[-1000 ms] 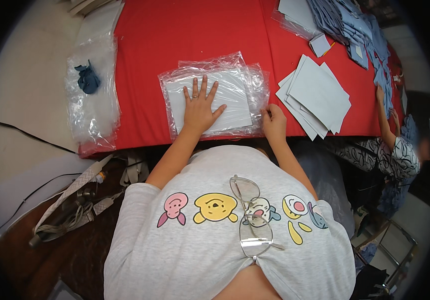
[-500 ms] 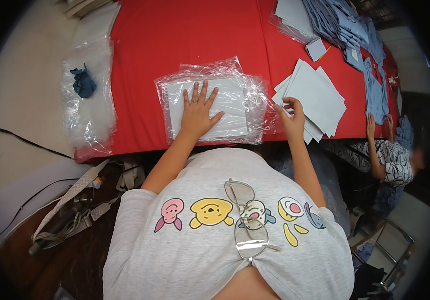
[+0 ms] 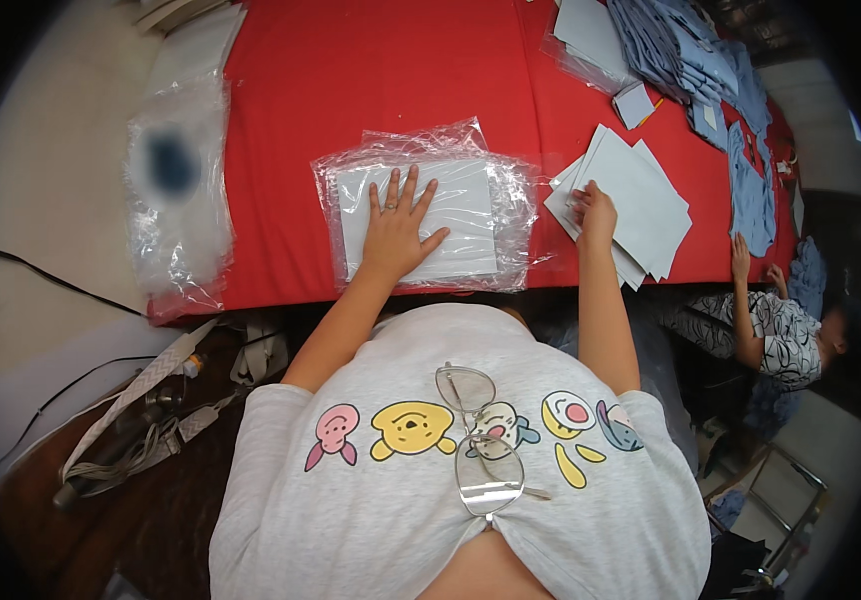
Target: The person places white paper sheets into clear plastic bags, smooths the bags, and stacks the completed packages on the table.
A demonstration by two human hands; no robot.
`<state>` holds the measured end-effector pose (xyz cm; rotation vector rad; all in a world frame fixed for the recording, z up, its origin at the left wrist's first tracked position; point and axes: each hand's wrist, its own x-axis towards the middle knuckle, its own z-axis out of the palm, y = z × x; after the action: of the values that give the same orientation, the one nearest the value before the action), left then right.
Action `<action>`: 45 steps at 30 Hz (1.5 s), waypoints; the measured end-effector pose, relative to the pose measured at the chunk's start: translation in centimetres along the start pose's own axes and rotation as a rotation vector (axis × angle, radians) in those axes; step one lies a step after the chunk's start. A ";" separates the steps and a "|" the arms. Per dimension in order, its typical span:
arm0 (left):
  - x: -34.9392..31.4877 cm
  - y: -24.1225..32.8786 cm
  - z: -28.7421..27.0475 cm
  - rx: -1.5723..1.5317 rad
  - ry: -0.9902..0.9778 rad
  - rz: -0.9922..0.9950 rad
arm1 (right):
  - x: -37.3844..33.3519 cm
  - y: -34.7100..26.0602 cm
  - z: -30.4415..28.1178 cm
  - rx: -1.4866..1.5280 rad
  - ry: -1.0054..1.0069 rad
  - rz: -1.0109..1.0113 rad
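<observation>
Near the table's front edge, my left hand [image 3: 397, 232] lies flat with fingers spread on a clear plastic bag [image 3: 514, 205]. A pale rectangular sheet [image 3: 466, 235] shows through the film, and more bags seem layered beneath. To its right, my right hand [image 3: 598, 214] is over the left part of a fanned stack of pale card sheets [image 3: 648, 212]. Its fingers are bent inward at the sheets; whether a sheet edge is between them is hidden.
Clear plastic bags [image 3: 181, 240] pile up at the left edge, a dark blue bundle [image 3: 171, 163] on them. Folded blue garments [image 3: 666, 50] and a small white pad [image 3: 634, 105] lie far right. Another person [image 3: 786, 335] handles a blue garment [image 3: 749, 205] there. Red cloth [image 3: 381, 60] covers the table.
My right hand has moved from the bag's right edge, rightward and slightly up, onto the card stack. My left hand stays pressed on the bag. The other person has shifted slightly.
</observation>
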<state>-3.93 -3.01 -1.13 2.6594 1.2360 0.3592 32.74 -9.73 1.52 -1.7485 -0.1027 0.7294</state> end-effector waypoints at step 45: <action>0.1 -1.1 -0.5 -0.003 -0.027 0.021 | 1.8 -9.6 -20.5 -0.211 0.042 -0.419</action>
<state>-4.80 -2.17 -0.93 2.6680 1.1997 0.3275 47.73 -23.27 12.03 -1.8582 -0.5167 0.3843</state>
